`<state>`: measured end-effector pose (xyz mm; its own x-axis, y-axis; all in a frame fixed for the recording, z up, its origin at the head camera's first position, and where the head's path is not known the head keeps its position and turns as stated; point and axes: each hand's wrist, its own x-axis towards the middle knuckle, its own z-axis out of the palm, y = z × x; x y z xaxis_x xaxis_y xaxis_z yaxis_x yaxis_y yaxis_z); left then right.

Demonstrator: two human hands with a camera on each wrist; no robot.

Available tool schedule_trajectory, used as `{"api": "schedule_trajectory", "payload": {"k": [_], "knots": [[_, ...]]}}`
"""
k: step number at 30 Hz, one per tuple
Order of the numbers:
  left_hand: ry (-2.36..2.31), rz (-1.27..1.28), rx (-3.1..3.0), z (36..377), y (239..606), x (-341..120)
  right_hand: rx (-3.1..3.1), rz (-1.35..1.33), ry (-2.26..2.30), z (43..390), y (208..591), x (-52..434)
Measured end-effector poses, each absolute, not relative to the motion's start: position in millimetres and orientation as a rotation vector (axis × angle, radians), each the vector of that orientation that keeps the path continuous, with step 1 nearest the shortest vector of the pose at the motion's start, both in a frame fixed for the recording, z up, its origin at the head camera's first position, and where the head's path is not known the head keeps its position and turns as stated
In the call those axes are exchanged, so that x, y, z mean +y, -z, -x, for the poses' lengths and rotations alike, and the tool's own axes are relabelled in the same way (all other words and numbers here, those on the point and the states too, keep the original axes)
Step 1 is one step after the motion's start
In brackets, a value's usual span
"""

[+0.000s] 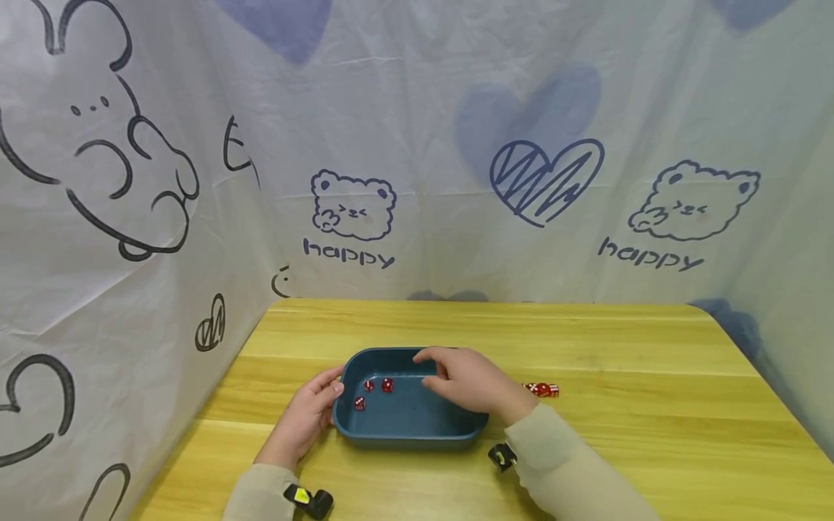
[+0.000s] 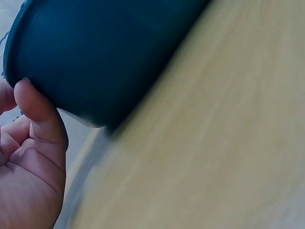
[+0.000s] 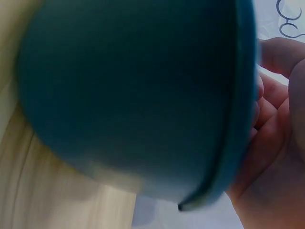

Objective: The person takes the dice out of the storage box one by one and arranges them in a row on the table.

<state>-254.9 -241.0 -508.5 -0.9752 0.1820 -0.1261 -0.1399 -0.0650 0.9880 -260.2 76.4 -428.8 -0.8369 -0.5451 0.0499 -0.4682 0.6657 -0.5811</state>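
Red dice [image 1: 387, 385], three of them, sit inside the blue tray [image 1: 410, 443], leftward; the left hand [image 1: 309, 409] grips that end, the right hand [image 1: 472, 380] hovers over the other, fingers loosely parted, nothing visibly held. Best brace the tray, reach low, clear its rim.

At lower left, a left hand [image 2: 31, 167] holds a dark teal container [image 2: 100, 57] by its edge with the fingers [image 2: 38, 107]; a blurred wood-grain tabletop [image 2: 205, 133] fills the right.
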Motion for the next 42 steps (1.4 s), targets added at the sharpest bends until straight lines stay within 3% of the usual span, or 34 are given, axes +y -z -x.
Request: {"api": "schedule_trajectory", "payload": {"k": [18,42], "knots": [[-2.156,-0.052,1.980,254,508,-241,2.713,0.867,0.845,272,439,34],[-2.133,-0.051,1.997,254,508,-240,2.665,0.790,0.857,284,449,23]]}}
